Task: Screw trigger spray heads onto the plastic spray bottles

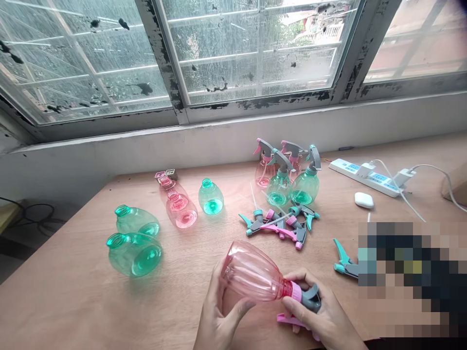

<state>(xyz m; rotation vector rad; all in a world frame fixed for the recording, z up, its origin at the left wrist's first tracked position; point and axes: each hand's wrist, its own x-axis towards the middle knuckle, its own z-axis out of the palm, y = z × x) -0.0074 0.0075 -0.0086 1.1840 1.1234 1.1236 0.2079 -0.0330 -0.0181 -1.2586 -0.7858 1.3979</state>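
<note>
A clear pink spray bottle (251,272) lies tilted on its side in the air between my hands, just above the front of the table. My left hand (224,306) is wrapped round its wide bottom end. At the neck, my right hand (317,306) grips the pink collar (295,291) of the grey spray head (311,297). The pink trigger (290,319) hangs below, partly behind my right fingers. Collar and bottle neck meet; whether the thread is tight I cannot tell. Just beyond the bottle lies a pile of loose pink, teal and grey spray heads (280,226).
Green bottles (134,255) and pink bottles (178,209) without heads stand at left, another green bottle (210,197) near the middle. Several bottles with heads (292,180) stand at the back. A power strip (365,177), white case (364,200) and teal-grey spray head (345,262) are right, beside a blurred-out area.
</note>
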